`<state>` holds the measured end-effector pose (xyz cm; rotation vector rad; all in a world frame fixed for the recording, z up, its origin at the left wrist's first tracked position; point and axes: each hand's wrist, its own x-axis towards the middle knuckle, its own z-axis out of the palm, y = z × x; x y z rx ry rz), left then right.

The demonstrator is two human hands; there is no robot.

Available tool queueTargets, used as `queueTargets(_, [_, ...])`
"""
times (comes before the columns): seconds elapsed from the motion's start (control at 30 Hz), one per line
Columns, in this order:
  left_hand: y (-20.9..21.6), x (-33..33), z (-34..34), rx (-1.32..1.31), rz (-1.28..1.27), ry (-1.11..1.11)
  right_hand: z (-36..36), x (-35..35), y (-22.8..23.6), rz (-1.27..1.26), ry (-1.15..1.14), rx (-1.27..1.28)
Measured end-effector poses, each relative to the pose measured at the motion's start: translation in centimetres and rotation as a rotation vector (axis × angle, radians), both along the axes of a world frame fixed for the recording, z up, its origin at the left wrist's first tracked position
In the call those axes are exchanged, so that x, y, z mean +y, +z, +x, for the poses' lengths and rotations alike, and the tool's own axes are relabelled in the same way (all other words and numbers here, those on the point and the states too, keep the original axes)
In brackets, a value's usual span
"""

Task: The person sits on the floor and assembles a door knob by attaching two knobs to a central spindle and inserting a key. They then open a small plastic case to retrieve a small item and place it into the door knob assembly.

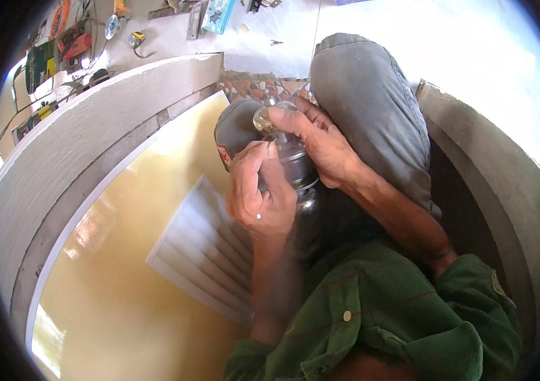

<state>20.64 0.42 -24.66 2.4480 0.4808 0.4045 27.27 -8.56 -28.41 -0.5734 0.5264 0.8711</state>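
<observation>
Between my knees is a shiny metal door knob (263,119) with a round ball end and a dark cylindrical body (298,166). My right hand (324,143) is closed around the knob end, its thumb resting on top. Just below, my left hand (262,190) is pinched close against the neck of the knob; whatever its fingertips hold is too small to make out. Another shiny rounded metal part (308,202) shows below the cylinder, partly hidden by my left hand.
A glossy cream door panel (118,273) with a white louvred vent (203,247) lies at my left. Low pale walls (92,108) flank me. On the tiled floor beyond are a tape measure (136,39), a red power tool (74,44) and a blue packet (219,16).
</observation>
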Motion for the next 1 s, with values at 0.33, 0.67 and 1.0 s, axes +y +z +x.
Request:
queueTargets(0.33, [0.6,0.3,0.4,0.013,0.106,-0.043,-0.9,1.1,-1.2,-0.023,0.024,-0.124])
queueTargets(0.67, [-0.2,0.4,-0.3,-0.013,0.144,-0.044,-0.9,1.1,-1.2,-0.111,0.033,-0.275])
queueTargets(1.0, [-0.6,1.9,-0.5,-0.230,-0.247,0.102,-0.9,1.1,-1.5,-0.082,0.088,-0.246])
